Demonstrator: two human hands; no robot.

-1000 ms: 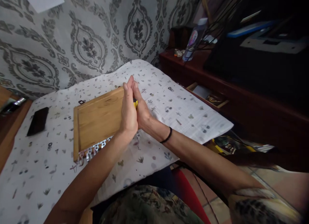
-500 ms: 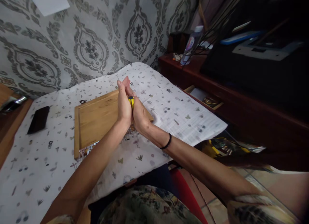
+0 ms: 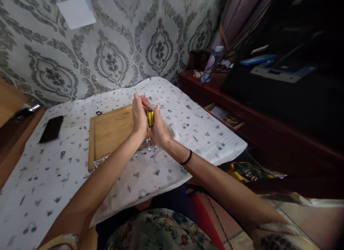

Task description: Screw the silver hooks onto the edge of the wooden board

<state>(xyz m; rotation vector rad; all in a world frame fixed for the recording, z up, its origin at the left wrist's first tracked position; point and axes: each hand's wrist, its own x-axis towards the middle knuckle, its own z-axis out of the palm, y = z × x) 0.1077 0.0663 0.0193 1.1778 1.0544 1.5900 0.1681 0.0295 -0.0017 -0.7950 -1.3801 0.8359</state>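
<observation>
My left hand [image 3: 139,116] and my right hand [image 3: 159,125] are pressed palm to palm around a yellow and black tool handle [image 3: 150,118], which stands upright between them. The handle's lower end is hidden behind my palms. Both hands hover over the near right corner of a wooden board [image 3: 113,131] lying on a patterned white cloth [image 3: 53,171]. A strip of small shiny metal pieces [image 3: 142,149] lies along the board's near edge, just below my hands. A black band circles my right wrist.
A black phone [image 3: 51,128] lies on the cloth at the left. A dark red cabinet [image 3: 242,110] with an open drawer stands to the right, with a bottle [image 3: 211,65] on top. Patterned wallpaper rises behind the table.
My hands have slid against each other with the handle between them, the right hand drawing back and more of the yellow handle showing. The view has tilted up slightly.
</observation>
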